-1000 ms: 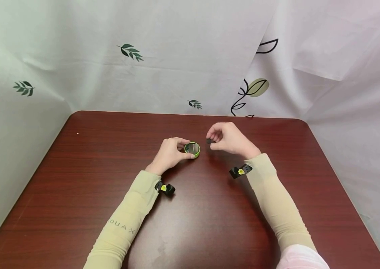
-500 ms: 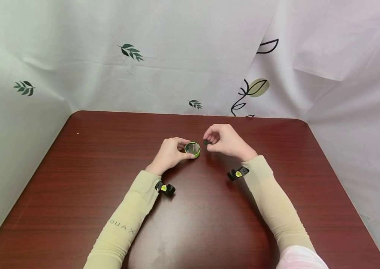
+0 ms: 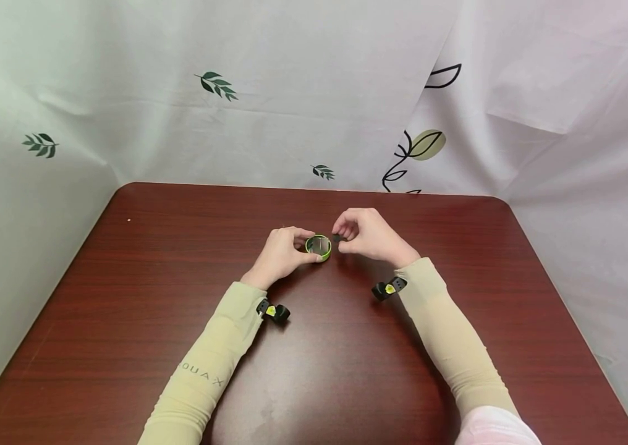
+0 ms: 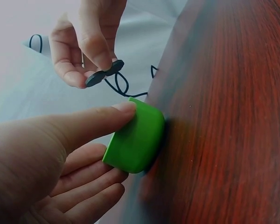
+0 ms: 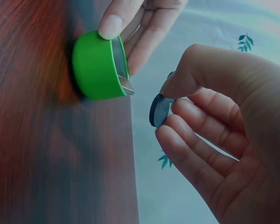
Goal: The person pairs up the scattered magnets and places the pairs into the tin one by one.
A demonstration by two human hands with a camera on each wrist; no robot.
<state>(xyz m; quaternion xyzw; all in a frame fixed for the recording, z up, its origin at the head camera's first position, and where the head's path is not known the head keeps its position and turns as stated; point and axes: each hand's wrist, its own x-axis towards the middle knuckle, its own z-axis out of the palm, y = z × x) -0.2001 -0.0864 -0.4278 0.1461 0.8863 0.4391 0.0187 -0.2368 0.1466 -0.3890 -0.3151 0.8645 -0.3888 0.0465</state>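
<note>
My left hand [image 3: 279, 254] grips a small round green container [image 4: 139, 140] low over the brown table, thumb on one side and fingers on the other. A flat shiny piece [image 5: 127, 87] sticks out past the rim in the right wrist view. Just to the right of the container, my right hand [image 3: 374, 237] pinches a small dark disc-like piece [image 5: 161, 111] between thumb and fingers. In the left wrist view, dark rounded ends of the piece [image 4: 95, 79] show on both sides of the thumb; its middle is hidden. A gap separates it from the container.
The brown table [image 3: 314, 371] has rounded far corners. White cloth [image 3: 269, 136] with printed leaves hangs behind it and along both sides. A tiny white speck [image 3: 128, 220] lies at the far left. Black wrist cameras [image 3: 273, 311] sit at both cuffs.
My right hand has moved left and slightly nearer to me, bringing the dark piece closer to the green container. The left hand and the container have stayed in place.
</note>
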